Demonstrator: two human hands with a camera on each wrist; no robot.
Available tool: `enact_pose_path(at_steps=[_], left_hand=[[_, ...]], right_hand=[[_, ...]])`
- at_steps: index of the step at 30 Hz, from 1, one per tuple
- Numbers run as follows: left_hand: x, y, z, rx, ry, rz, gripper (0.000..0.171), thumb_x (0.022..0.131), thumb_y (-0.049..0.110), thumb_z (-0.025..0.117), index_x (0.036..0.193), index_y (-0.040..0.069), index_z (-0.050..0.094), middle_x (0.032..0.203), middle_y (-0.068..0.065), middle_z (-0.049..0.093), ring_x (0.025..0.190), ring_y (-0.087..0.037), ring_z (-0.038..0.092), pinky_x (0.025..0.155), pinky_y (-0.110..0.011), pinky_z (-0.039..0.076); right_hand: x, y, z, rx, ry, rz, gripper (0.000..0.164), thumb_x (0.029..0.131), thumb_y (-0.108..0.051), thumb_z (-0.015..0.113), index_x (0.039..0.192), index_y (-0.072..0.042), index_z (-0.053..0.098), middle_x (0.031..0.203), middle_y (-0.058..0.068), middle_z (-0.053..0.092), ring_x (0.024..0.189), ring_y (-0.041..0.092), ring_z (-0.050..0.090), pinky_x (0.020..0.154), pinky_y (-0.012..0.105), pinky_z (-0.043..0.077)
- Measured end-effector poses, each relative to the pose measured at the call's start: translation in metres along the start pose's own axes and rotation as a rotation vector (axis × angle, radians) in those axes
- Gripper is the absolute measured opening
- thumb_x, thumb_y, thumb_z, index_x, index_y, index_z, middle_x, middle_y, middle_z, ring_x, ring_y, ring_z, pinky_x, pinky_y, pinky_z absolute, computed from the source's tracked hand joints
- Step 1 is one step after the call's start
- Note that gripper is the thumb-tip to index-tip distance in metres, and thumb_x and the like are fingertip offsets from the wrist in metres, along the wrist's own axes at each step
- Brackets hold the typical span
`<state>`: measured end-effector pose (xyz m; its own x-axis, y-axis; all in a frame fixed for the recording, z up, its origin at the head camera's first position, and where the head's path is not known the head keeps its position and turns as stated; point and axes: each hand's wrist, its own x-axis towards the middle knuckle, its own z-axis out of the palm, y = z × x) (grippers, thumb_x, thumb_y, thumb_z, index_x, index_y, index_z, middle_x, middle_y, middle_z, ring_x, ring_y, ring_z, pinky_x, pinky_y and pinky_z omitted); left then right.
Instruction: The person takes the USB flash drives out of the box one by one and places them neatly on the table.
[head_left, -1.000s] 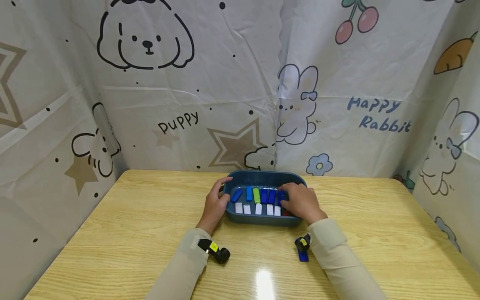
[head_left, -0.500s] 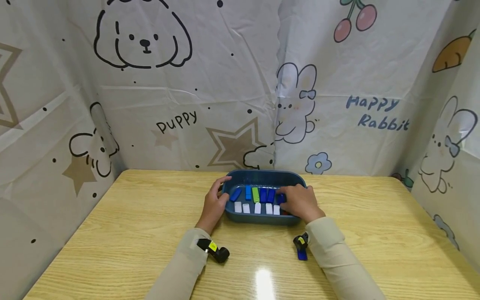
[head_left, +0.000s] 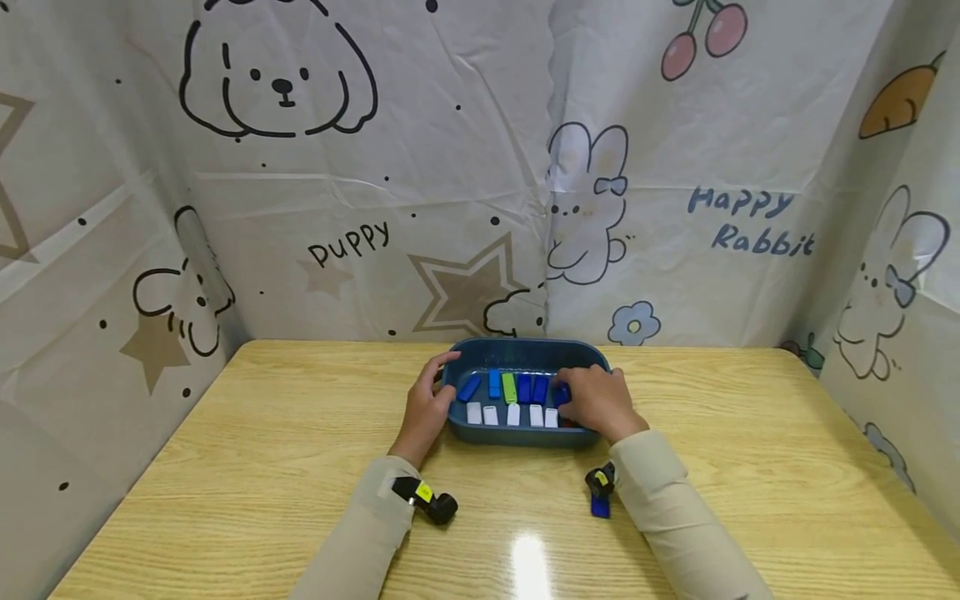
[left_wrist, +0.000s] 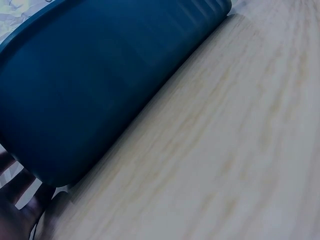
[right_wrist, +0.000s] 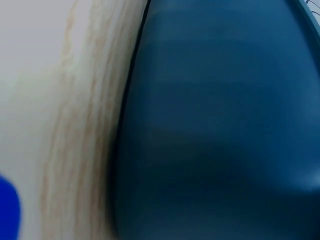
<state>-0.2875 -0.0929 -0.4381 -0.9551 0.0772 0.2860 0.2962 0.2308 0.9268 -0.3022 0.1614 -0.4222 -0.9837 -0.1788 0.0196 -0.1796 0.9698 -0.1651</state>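
Observation:
A dark teal bin [head_left: 517,435] stands near the table's back edge. My left hand [head_left: 427,410] holds its left end, with the thumb at the rim and the fingers along the outer wall. Inside lies a back row of small flat pieces: several blue pieces [head_left: 525,388] and a green piece [head_left: 510,387]. Several white pieces [head_left: 513,414] form the front row. My right hand [head_left: 600,400] reaches in over the right end and pinches a dark blue piece [head_left: 563,393], partly hidden by the fingers. Both wrist views mostly show the bin's outer wall [left_wrist: 100,85].
Something reddish [head_left: 568,423] shows under the right hand in the bin. Small black cameras [head_left: 442,507] hang from the wrists. A blue piece [head_left: 600,507] shows below the right wrist camera; whether it lies on the table [head_left: 300,467] is unclear. A printed cloth [head_left: 337,192] hangs behind.
The head view has drifted slightly, so the scene sits a little further left. Both hands and the bin keep nearly the same positions relative to each other.

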Motion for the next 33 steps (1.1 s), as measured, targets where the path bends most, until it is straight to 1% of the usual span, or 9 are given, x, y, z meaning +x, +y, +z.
enact_pose_path(at_steps=[7, 11, 14, 19, 22, 26, 29, 33], left_hand=[[0.0, -0.004, 0.0, -0.005, -0.002, 0.007, 0.05, 0.087, -0.005, 0.046, 0.136, 0.003, 0.05, 0.147, -0.018, 0.041, 0.128, -0.041, 0.042, 0.101, -0.052, 0.038], [0.0, -0.004, 0.001, -0.008, 0.004, -0.003, 0.05, 0.087, -0.005, 0.045, 0.136, 0.003, 0.05, 0.147, -0.017, 0.042, 0.127, -0.041, 0.042, 0.1, -0.052, 0.038], [0.0, -0.002, 0.001, 0.0, 0.011, -0.008, 0.049, 0.088, -0.006, 0.045, 0.136, 0.003, 0.05, 0.146, -0.016, 0.042, 0.128, -0.041, 0.042, 0.102, -0.052, 0.037], [0.001, -0.001, 0.003, 0.018, 0.022, 0.005, 0.049, 0.087, -0.008, 0.045, 0.135, 0.0, 0.05, 0.144, -0.018, 0.044, 0.127, -0.04, 0.042, 0.103, -0.053, 0.036], [0.003, -0.006, 0.003, 0.014, 0.025, 0.02, 0.049, 0.086, -0.008, 0.046, 0.135, -0.001, 0.05, 0.144, -0.019, 0.045, 0.126, -0.041, 0.043, 0.101, -0.053, 0.037], [0.01, -0.026, 0.004, 0.01, 0.026, 0.037, 0.051, 0.087, -0.006, 0.046, 0.136, 0.005, 0.052, 0.144, -0.014, 0.046, 0.127, -0.038, 0.043, 0.101, -0.052, 0.038], [0.016, -0.041, 0.005, 0.014, 0.03, 0.041, 0.051, 0.087, -0.003, 0.047, 0.135, 0.012, 0.053, 0.144, -0.008, 0.046, 0.127, -0.034, 0.043, 0.101, -0.049, 0.038], [0.018, -0.045, 0.005, 0.009, 0.032, 0.051, 0.05, 0.087, -0.001, 0.047, 0.134, 0.015, 0.054, 0.143, -0.006, 0.047, 0.126, -0.033, 0.044, 0.099, -0.048, 0.039]], right_hand=[[-0.001, 0.0, 0.0, 0.009, 0.015, 0.003, 0.04, 0.076, -0.029, 0.08, 0.112, -0.016, 0.07, 0.11, 0.01, 0.068, 0.101, 0.032, 0.059, 0.083, 0.051, 0.039], [-0.001, 0.001, 0.001, 0.027, 0.037, 0.002, 0.04, 0.075, -0.029, 0.08, 0.111, -0.015, 0.069, 0.108, 0.01, 0.067, 0.102, 0.032, 0.057, 0.083, 0.052, 0.039], [-0.002, 0.002, 0.001, 0.058, 0.065, 0.001, 0.039, 0.076, -0.029, 0.08, 0.11, -0.014, 0.068, 0.109, 0.01, 0.065, 0.104, 0.032, 0.056, 0.084, 0.053, 0.038], [-0.004, 0.003, -0.002, 0.14, 0.117, -0.009, 0.04, 0.079, -0.029, 0.077, 0.113, -0.012, 0.066, 0.115, 0.012, 0.061, 0.109, 0.032, 0.053, 0.09, 0.057, 0.034], [-0.007, 0.005, -0.005, 0.201, 0.147, -0.038, 0.039, 0.079, -0.027, 0.077, 0.113, -0.01, 0.065, 0.118, 0.012, 0.06, 0.112, 0.031, 0.052, 0.095, 0.059, 0.029], [-0.013, 0.009, -0.009, 0.267, 0.2, -0.122, 0.037, 0.079, -0.023, 0.078, 0.111, -0.01, 0.067, 0.118, 0.01, 0.059, 0.113, 0.029, 0.052, 0.097, 0.059, 0.024], [-0.02, 0.01, -0.013, 0.282, 0.231, -0.189, 0.034, 0.078, -0.021, 0.078, 0.11, -0.011, 0.07, 0.116, 0.01, 0.058, 0.112, 0.029, 0.052, 0.096, 0.059, 0.024], [-0.033, 0.01, -0.019, 0.28, 0.253, -0.247, 0.031, 0.079, -0.021, 0.077, 0.107, -0.012, 0.071, 0.114, 0.009, 0.056, 0.112, 0.03, 0.05, 0.098, 0.059, 0.024]])
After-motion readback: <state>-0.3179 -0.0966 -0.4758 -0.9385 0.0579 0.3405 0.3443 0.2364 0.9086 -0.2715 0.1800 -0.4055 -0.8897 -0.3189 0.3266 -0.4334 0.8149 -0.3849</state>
